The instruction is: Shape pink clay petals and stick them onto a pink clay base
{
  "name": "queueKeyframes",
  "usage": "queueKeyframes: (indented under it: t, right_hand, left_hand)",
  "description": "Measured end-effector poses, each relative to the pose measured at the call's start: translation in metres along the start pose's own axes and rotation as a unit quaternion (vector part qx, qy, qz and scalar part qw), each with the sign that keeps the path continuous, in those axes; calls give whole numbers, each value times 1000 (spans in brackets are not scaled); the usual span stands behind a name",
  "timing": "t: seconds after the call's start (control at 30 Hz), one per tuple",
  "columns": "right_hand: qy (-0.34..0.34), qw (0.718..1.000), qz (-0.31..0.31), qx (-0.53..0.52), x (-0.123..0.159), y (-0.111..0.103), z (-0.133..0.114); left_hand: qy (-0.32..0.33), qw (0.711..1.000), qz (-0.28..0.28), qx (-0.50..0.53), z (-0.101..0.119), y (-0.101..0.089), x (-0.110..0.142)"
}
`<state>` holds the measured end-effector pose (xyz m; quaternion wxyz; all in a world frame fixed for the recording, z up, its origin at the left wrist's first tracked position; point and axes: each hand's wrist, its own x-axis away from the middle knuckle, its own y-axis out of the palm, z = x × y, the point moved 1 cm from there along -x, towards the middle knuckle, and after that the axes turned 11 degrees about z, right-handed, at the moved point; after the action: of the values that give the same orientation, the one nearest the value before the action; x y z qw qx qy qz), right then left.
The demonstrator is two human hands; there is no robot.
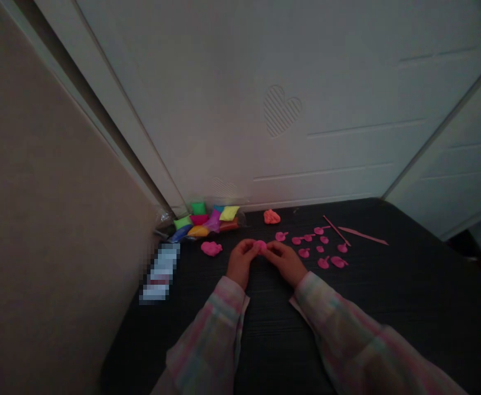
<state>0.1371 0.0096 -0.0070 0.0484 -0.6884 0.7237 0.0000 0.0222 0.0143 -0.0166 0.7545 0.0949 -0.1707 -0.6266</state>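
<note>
Between my two hands is a small piece of pink modelling clay [260,246], pinched by the fingertips just above the dark table [265,334]. My left hand [241,261] grips its left side with thumb and fingers closed. From the right, my right hand [284,260] pinches the same piece. A larger pink clay lump [211,248] lies left of my left hand. Several small flattened pink clay pieces [323,263], some with a thin stalk, are scattered to the right of my right hand. An orange clay lump [271,216] sits behind my hands.
Colourful clay packets [213,219] in clear plastic lie at the back left. A thin pink stick [336,230] and a flat pink modelling tool [363,236] rest at the back right. A blurred-out pale object [160,273] is by the left wall. White panels [232,109] stand behind the table.
</note>
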Motion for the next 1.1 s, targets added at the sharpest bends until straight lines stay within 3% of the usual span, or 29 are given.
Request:
queueKeyframes:
  t: [0.17,0.33,0.57,0.93,1.1]
  right_hand:
    - [21,999,35,-23,0,-1,-4]
    - [28,996,72,-41,-2,-2,-4]
    - [-1,998,64,-6,-3,-2,3]
    - [11,999,37,-32,-3,-4,2]
    - [-9,998,62,-17,-3,-5,1]
  left_hand:
    - [1,999,13,-49,1,0,0]
    - [6,994,-12,-108,5,2,1]
    - [35,983,-12,-178,10,4,5]
    - [35,988,-27,-150,8,3,5]
    - [27,983,-43,-175,9,6,6]
